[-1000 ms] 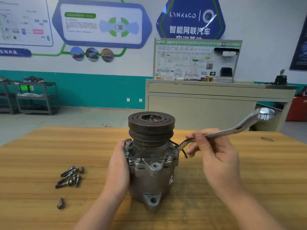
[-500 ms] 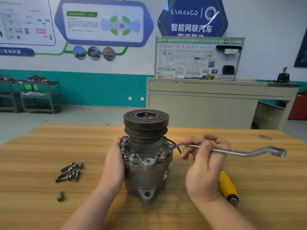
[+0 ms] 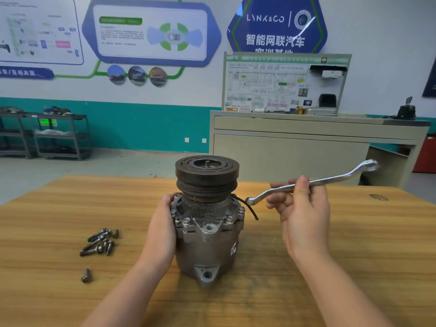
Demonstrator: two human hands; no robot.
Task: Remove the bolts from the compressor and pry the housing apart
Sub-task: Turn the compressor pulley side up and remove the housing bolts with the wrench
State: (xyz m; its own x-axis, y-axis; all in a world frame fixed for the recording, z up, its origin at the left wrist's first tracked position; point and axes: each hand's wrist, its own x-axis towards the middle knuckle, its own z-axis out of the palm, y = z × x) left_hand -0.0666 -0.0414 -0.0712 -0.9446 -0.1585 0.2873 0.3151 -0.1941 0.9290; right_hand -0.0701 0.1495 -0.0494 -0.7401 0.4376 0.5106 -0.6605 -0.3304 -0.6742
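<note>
**Wrench held beside the compressor**

The compressor [image 3: 207,223] stands upright near the middle of the table [image 3: 354,244], pulley end up, closer to the near edge than the far one. Several bolt heads show around its upper flange, still seated.

The left hand [image 3: 162,232] rests against the compressor's left side. The palm lies flat on the housing and the fingers wrap toward the back, where their tips pass out of sight; the thumb [image 3: 169,198] reaches up to the flange rim. It holds the body in a loose curl.

The right hand [image 3: 304,215] is raised to the right of the compressor, clear of it. Its thumb and fingers pinch the shank of the wrench [image 3: 313,182] near mid-length, the lower fingers only loosely curled beneath. The wrench slants upward to the right; its lower ring end hangs just beside the flange's right edge, next to a short black wire [image 3: 251,210], and whether it touches either cannot be told. Its upper ring end stands above the table's far edge.

A heap of loose bolts [image 3: 100,243] lies toward the left edge of the table, with a single bolt [image 3: 86,276] apart from it, nearer the near edge.
</note>
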